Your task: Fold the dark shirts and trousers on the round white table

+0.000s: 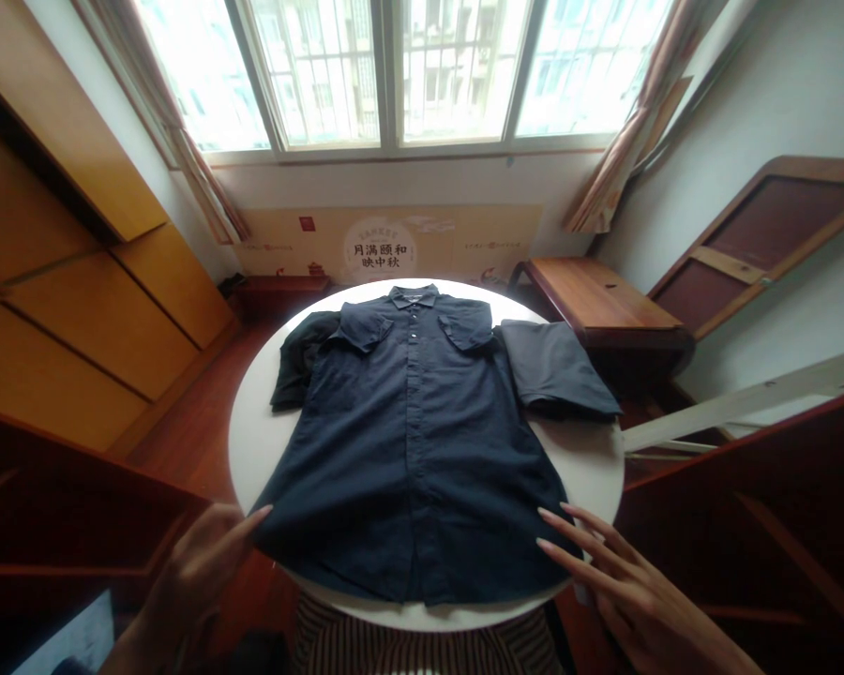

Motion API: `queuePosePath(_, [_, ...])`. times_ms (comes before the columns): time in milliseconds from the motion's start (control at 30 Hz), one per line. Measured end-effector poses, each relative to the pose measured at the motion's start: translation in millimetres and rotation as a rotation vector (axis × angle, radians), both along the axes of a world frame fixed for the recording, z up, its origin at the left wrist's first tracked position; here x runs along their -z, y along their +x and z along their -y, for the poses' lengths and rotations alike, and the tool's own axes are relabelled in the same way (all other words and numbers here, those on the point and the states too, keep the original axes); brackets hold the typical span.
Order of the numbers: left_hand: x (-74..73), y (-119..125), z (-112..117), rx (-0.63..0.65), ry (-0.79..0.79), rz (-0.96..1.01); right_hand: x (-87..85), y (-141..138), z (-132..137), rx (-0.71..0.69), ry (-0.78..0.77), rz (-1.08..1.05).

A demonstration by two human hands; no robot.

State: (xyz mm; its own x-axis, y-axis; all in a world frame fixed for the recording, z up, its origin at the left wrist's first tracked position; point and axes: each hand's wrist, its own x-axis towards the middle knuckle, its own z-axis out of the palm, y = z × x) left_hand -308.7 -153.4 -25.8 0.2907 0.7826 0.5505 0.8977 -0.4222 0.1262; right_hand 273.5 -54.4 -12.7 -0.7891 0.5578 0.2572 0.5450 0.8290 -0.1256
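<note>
A dark navy button-up shirt lies front side up, collar at the far end, with both sleeves folded in over its chest. At the near left corner of its hem, my left hand is closed, pinching the fabric at the edge. My right hand rests at the near right side of the shirt, fingers spread and the tips touching the cloth. A folded grey garment sits to the right of the shirt. Part of a black garment shows at the left, partly covered by the shirt.
A round white table carries the clothes. Beyond it stand a low wooden table at the right and a printed cardboard panel under the window. Wooden cabinets line the left. Striped fabric shows below the table's near edge.
</note>
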Motion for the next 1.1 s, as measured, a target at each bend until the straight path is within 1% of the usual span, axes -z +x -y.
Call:
queuePosePath(67, [-7.5, 8, -6, 0.037, 0.047, -0.079, 2.8, 1, -4, -0.021, 0.067, 0.067])
queuePosePath(167, [-14.1, 17, -14, 0.151, 0.053, -0.161, 8.0, 4, -11, -0.071, 0.159, 0.051])
queuePosePath(200, [-14.4, 18, -15, 0.188, 0.046, -0.168, 9.3, 6, -12, -0.084, 0.160, 0.036])
queuePosePath(267, [-13.1, 18, -14, 0.228, 0.016, -0.170, 10.4, 9, -12, -0.094, 0.112, 0.027])
queuePosePath(333, [-10.4, 16, -10, 0.236, -0.018, -0.166, 9.6, 12, -9, -0.087, 0.048, 0.006])
queuePosePath(433, [-6.5, 13, -3, 0.223, -0.047, -0.170, 5.6, 16, -1, -0.019, -0.018, -0.085])
queuePosePath(500, [-4.5, 12, 2, 0.199, -0.054, -0.178, 1.5, 19, 4, 0.007, -0.029, -0.125])
queuePosePath(567, [-3.7, 12, 5, 0.177, -0.057, -0.195, -2.3, 22, 6, -0.006, -0.027, -0.117])
queuePosePath(633, [-5.4, 12, 5, 0.180, -0.054, -0.220, -4.0, 25, 7, -0.015, 0.002, -0.111])
queuePosePath(733, [-13.5, 13, 2, 0.220, -0.087, -0.301, -0.5, 23, 6, 0.017, 0.097, -0.107])
queuePosePath(800, [-19.9, 16, -2, 0.251, -0.116, -0.356, 3.5, 17, 4, 0.070, 0.168, -0.088])
queuePosePath(867, [-23.8, 18, -6, 0.262, -0.136, -0.381, 5.6, 7, 0, 0.086, 0.252, -0.072])
queuePosePath(900, [-24.3, 19, -7, 0.266, -0.138, -0.374, 5.3, 0, -2, 0.076, 0.293, -0.060])
queuePosePath(967, [-22.6, 19, -7, 0.271, -0.140, -0.332, 1.8, -13, -7, 0.010, 0.356, -0.023])
queuePosePath(1033, [-18.4, 15, -6, 0.271, -0.139, -0.286, -4.7, -26, -12, -0.093, 0.377, 0.022])
queuePosePath(1100, [-13.3, 8, -3, 0.273, -0.135, -0.270, -12.4, -33, -16, -0.217, 0.361, 0.045])
